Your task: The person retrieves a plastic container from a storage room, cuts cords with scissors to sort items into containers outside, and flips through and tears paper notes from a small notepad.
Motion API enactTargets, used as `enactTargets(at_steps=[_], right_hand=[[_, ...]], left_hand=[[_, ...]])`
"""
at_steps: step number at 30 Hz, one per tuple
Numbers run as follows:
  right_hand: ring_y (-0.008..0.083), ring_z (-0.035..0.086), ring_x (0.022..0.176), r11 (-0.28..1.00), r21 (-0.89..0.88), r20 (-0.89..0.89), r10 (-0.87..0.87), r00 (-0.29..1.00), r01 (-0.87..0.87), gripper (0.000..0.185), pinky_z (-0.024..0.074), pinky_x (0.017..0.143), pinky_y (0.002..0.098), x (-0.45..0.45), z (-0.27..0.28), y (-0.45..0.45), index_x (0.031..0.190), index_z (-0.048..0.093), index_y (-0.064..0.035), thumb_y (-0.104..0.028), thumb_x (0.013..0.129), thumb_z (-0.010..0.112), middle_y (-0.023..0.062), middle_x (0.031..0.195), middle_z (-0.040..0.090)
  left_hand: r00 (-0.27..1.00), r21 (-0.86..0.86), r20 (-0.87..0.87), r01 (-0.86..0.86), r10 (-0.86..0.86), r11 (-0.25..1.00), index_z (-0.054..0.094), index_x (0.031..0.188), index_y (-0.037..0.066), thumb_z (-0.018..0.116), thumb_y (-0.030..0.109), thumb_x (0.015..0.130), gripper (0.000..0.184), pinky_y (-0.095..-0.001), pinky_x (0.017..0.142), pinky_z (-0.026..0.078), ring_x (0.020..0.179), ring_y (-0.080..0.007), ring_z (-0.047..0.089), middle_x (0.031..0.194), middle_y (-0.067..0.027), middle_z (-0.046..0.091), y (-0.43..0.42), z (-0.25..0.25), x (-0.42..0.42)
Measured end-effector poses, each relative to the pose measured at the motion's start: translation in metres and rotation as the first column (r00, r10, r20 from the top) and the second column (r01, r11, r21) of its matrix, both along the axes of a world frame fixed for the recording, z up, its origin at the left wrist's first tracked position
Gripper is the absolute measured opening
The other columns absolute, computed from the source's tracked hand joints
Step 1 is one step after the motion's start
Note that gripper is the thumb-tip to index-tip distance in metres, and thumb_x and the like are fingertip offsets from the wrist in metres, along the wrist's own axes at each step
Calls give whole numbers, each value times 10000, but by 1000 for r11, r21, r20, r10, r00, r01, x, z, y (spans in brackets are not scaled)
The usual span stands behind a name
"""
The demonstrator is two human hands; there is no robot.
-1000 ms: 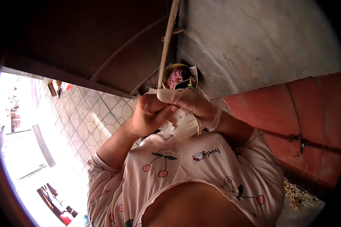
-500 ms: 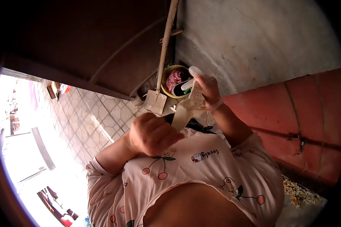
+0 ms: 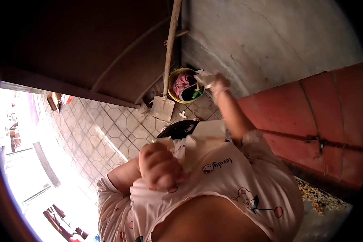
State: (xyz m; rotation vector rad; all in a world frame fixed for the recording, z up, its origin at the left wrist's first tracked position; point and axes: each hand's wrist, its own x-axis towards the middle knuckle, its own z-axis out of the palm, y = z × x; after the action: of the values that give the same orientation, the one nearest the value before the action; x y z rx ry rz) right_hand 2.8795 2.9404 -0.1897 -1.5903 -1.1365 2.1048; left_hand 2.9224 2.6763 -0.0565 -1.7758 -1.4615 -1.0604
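My left hand (image 3: 159,166) is closed in a fist in front of the shirt, blurred by motion. From beside it a pale, yellowish sheet-like strip (image 3: 199,147) stretches across my chest; its exact kind is unclear. My right hand (image 3: 220,84) is raised and reaches away, fingers closed round a whitish, blurred object (image 3: 206,78) above the yellow-rimmed bucket (image 3: 171,93). A clear band circles the right wrist. Below the hands, a black rounded thing (image 3: 177,129) and a whitish flat-sided thing (image 3: 209,127) show in part.
Pink cloth (image 3: 181,84) and a green item (image 3: 197,94) lie in the bucket. A wooden-handled shovel (image 3: 163,109) leans beside it. A dark door panel (image 3: 76,52), a grey wall (image 3: 270,40) and a red lower wall (image 3: 286,109) enclose the corner. Floor tiles (image 3: 97,121) spread left.
My right hand has moved forward, away from my left fist, with the whitish object. My left fist has dropped slightly. The pale strip now lies lower, across the chest.
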Motion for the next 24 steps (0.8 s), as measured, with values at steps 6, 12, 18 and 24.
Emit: enactTargets(at_steps=[6,12,18,24], right_hand=[[120,546,701,597,758,-200,597,777,-264,264,438,630,277,20,-20,32,935,581,10,-234,843,546,46,808,578],[173,490,567,424,878,-159,694,702,-221,315,411,581,301,12,59,-18,670,503,47,-199,867,497,99,618,535],[92,469,594,456,799,-11,662,749,-391,336,400,537,274,15,74,-46,793,576,15,-312,854,529,51,633,527],[107,502,572,66,996,-27,850,526,-55,235,419,538,270,17,73,-57,828,608,-6,-241,817,598,70,625,549]], left_hand=[[693,-327,405,-500,597,802,499,669,10,556,-20,732,90,-310,505,472,614,-241,585,770,-140,606,-14,0,-55],[543,-411,643,-350,540,842,642,764,23,561,-8,694,111,-247,514,456,555,-160,578,654,-84,609,-6,-15,-60],[307,-471,821,-111,481,875,570,797,-3,643,36,686,138,-214,490,417,530,-65,518,596,-64,587,9,-42,-50],[337,-577,779,57,528,815,611,838,9,652,142,735,173,-298,500,424,483,-168,507,566,-111,557,39,-37,-48]])
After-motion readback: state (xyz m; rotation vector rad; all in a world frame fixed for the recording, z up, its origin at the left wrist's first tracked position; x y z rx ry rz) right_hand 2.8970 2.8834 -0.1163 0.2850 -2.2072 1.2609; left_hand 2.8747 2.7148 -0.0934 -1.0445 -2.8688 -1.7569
